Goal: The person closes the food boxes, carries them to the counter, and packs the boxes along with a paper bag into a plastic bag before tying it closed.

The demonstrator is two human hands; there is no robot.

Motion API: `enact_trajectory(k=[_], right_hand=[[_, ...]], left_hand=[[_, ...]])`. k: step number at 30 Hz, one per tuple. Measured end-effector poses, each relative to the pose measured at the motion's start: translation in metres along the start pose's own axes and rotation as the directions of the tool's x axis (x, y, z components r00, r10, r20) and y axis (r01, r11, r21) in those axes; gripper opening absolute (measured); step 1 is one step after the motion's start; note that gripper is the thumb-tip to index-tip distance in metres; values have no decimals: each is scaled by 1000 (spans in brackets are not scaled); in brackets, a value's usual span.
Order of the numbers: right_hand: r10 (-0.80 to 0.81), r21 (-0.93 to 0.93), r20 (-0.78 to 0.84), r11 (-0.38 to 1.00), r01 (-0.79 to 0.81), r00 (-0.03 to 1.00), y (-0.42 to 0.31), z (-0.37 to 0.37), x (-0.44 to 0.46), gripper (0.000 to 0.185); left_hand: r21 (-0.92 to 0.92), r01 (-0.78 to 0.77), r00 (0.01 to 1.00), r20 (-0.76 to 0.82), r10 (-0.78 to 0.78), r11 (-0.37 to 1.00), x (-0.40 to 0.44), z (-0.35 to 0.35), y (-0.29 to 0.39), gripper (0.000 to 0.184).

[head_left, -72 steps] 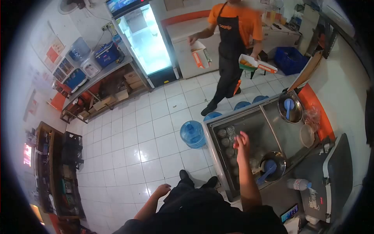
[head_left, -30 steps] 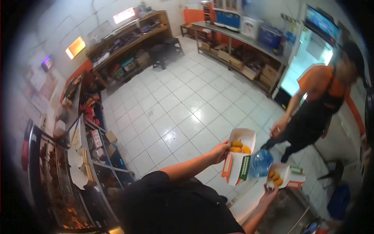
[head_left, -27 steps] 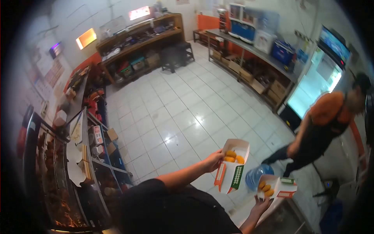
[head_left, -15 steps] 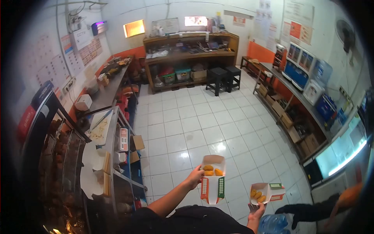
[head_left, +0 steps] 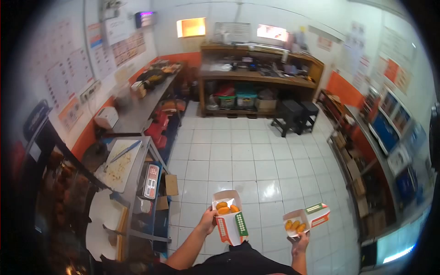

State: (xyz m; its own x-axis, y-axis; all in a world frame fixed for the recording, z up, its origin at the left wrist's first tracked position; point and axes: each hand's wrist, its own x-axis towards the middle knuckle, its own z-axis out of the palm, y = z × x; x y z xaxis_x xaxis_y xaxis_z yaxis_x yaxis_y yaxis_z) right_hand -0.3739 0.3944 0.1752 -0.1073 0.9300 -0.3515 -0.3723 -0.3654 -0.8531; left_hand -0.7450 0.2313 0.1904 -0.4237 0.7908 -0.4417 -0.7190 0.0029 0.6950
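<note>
My left hand [head_left: 209,221] grips the side of an open paper food box [head_left: 230,229], white inside with orange and green printed flaps. Several golden-brown fried pieces [head_left: 223,210] lie in it; their exact kind I cannot tell. Farther right, my right hand [head_left: 300,241] holds a second open food box [head_left: 316,214] of the same print from below, its lid flap hanging out to the right. Several similar fried pieces [head_left: 294,226] rest inside that one. Both boxes are held above the tiled floor, apart from each other.
At left a counter carries a white cutting board [head_left: 121,167] with a knife [head_left: 124,151] and scraps, near a scale [head_left: 151,182] and open white boxes [head_left: 106,211]. Black stools [head_left: 288,117] stand before a wooden desk [head_left: 256,74]. Shelves [head_left: 362,172] line the right side.
The view has swung left and moved closer to the left counter. Both hands still hold their boxes. The dark-sleeved arm and water bottle at lower right have left the view.
</note>
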Motion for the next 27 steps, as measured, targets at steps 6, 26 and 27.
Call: enact_trajectory(k=[6, 26, 27], right_hand=[[74, -126, 228, 991, -46, 971, 2, 170, 163, 61], [348, -375, 563, 916, -143, 749, 156, 786, 353, 59], [374, -398, 580, 905, -149, 724, 165, 809, 365, 59]], left_hand=[[-89, -146, 968, -216, 125, 985, 93, -35, 75, 53], [-136, -517, 727, -592, 349, 845, 391, -279, 431, 58], [-118, -539, 713, -591, 377, 834, 410, -288, 451, 57]])
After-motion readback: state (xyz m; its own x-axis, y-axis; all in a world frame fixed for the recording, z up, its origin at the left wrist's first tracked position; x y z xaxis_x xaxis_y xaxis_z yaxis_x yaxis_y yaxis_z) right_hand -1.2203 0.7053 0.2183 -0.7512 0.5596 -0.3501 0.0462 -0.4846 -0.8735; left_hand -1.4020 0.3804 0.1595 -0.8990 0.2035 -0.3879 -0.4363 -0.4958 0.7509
